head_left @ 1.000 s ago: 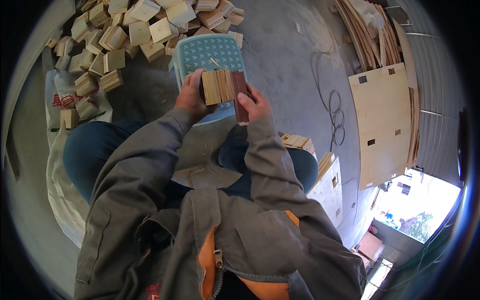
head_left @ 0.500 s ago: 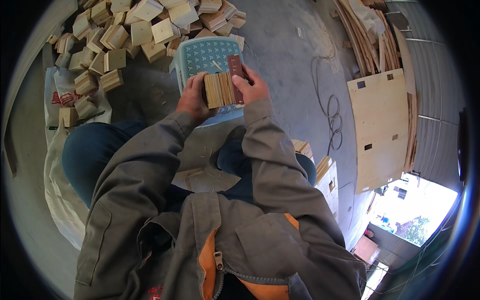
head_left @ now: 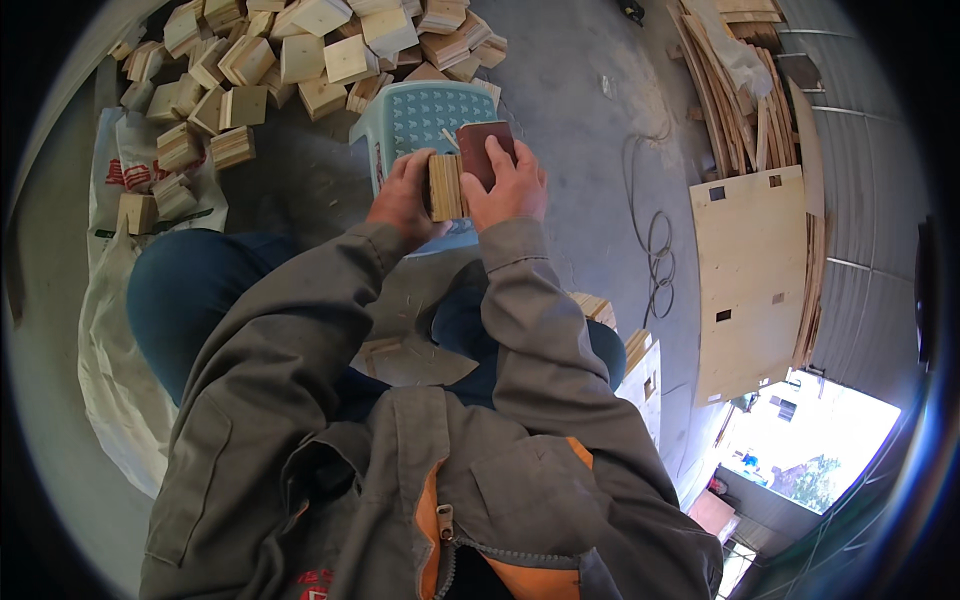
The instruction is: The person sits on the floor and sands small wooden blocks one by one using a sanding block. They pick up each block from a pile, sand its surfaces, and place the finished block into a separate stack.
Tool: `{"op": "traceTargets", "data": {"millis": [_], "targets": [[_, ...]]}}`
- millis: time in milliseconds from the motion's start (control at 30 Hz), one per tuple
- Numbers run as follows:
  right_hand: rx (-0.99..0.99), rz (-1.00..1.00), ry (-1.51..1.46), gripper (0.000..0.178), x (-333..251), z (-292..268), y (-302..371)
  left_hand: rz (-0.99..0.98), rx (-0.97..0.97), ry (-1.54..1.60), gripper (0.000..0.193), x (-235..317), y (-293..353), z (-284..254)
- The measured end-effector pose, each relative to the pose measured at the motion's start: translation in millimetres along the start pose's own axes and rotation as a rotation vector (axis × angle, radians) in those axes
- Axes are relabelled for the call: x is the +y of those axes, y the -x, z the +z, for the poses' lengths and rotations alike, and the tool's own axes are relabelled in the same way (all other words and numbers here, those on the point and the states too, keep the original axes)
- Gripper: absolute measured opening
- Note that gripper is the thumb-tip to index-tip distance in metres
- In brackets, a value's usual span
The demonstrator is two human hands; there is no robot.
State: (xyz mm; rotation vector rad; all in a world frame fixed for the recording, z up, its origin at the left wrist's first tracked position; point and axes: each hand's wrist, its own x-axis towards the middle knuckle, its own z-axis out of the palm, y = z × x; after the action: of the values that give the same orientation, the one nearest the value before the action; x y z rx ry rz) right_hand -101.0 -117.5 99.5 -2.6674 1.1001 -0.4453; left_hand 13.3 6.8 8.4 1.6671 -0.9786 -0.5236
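Observation:
Over a light blue plastic stool (head_left: 420, 105), my left hand (head_left: 405, 200) grips a block of layered plywood (head_left: 447, 187) by its left side, striped edges facing up. My right hand (head_left: 508, 188) is closed round a flat reddish-brown sanding block (head_left: 482, 148), thumb on the near side and fingers over its upper right. The sanding block lies against or very close to the plywood block's right side; contact between them is partly hidden by the thumb. A thin wood sliver lies on the stool top near the sanding block.
A heap of similar plywood blocks (head_left: 300, 55) covers the floor ahead and left, some on a white woven sack (head_left: 120, 270). Right are a coiled cable (head_left: 660, 262), a leaning plywood sheet (head_left: 750, 280) and wood strips (head_left: 715, 90). More layered pieces (head_left: 640, 365) stand by my right knee.
The plywood block has turned, showing a narrower striped face. The sanding block has tilted to show its broad face, and my right fingers now lie over it. The view has shifted slightly.

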Motion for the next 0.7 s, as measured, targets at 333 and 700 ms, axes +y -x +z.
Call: {"op": "traceTargets", "data": {"millis": [333,700], "targets": [[-0.010,-0.102,0.012,0.067,19,-34,76,0.022,0.011,-0.042,0.111,0,1,-1],[-0.049,0.109,0.145,0.063,-26,-11,-38,0.052,0.020,0.015,0.110,3,0,0]]}}
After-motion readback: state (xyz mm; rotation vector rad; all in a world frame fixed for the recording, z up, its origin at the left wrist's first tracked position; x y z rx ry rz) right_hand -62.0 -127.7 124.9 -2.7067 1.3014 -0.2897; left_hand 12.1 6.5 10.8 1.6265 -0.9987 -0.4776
